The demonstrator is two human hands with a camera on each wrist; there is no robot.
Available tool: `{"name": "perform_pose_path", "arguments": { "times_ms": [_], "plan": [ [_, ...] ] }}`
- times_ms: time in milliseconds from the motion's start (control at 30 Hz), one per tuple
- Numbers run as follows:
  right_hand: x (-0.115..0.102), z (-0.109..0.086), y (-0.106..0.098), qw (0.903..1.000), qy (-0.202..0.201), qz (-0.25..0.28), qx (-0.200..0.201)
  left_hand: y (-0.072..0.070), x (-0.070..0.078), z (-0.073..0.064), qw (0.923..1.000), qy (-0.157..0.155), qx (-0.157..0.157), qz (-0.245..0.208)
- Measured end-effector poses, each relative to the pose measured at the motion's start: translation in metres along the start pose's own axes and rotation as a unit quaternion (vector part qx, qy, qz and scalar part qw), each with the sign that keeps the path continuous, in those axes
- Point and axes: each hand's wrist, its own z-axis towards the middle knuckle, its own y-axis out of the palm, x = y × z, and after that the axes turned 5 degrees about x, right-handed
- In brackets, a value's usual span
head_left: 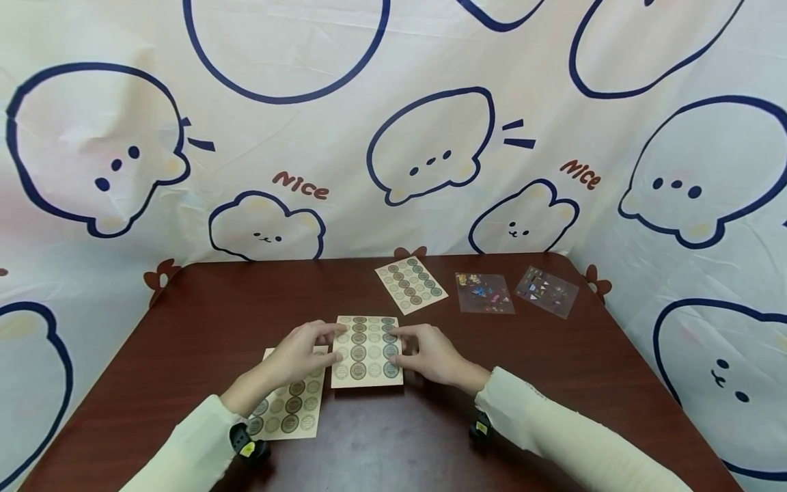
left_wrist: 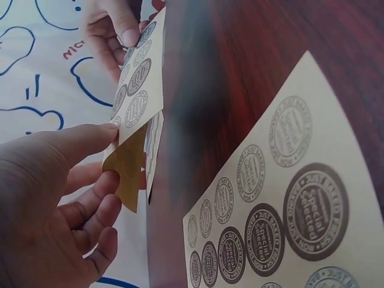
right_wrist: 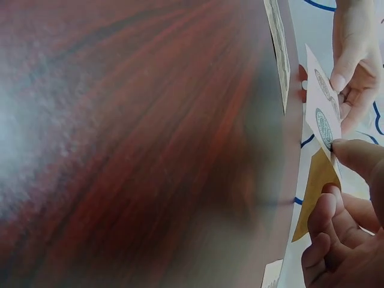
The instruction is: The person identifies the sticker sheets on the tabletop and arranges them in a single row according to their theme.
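Both hands hold a cream sticker sheet (head_left: 367, 348) between them, raised over the table and printed with round seal-like stickers. My left hand (head_left: 301, 353) pinches its left edge between thumb and fingers. At the opposite edge, my right hand (head_left: 432, 352) pinches it the same way. In the left wrist view, a brown-gold underside (left_wrist: 129, 180) shows below the left thumb, where the sheet bends. A second sticker sheet (head_left: 289, 410) lies on the table under the left forearm, partly covered by it; its stickers read "Special Selected" in the left wrist view.
Toward the back of the dark red-brown table (head_left: 522, 383) lies another round-sticker sheet (head_left: 412, 285). To its right are a clear sheet with small colourful pictures (head_left: 484, 294) and another clear sheet (head_left: 546, 291) set at an angle. A cartoon-printed curtain (head_left: 344, 150) hangs behind the table.
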Motion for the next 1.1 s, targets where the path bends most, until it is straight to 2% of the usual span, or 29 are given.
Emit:
{"name": "perform_pose_path", "arguments": {
  "times_ms": [200,433,667,900,1100],
  "plan": [
    [-0.001,-0.008,0.002,1.0,0.001,-0.01,0.001,0.005,0.002,-0.006,0.9999,0.002,-0.001,0.013],
    [-0.001,-0.019,0.006,0.9994,-0.002,-0.035,-0.006,0.009,0.005,-0.015,0.9995,0.001,-0.027,0.018],
    [-0.001,-0.023,0.008,0.9984,-0.005,-0.055,-0.011,0.006,0.007,-0.017,0.9993,0.0,-0.032,0.019],
    [-0.001,-0.028,0.011,0.9979,-0.007,-0.06,-0.024,0.007,0.007,-0.022,0.9983,-0.009,-0.056,0.013],
    [0.0,-0.031,0.016,0.9968,-0.012,-0.072,-0.032,0.011,0.004,-0.026,0.998,-0.006,-0.063,0.011]
  ]
}}
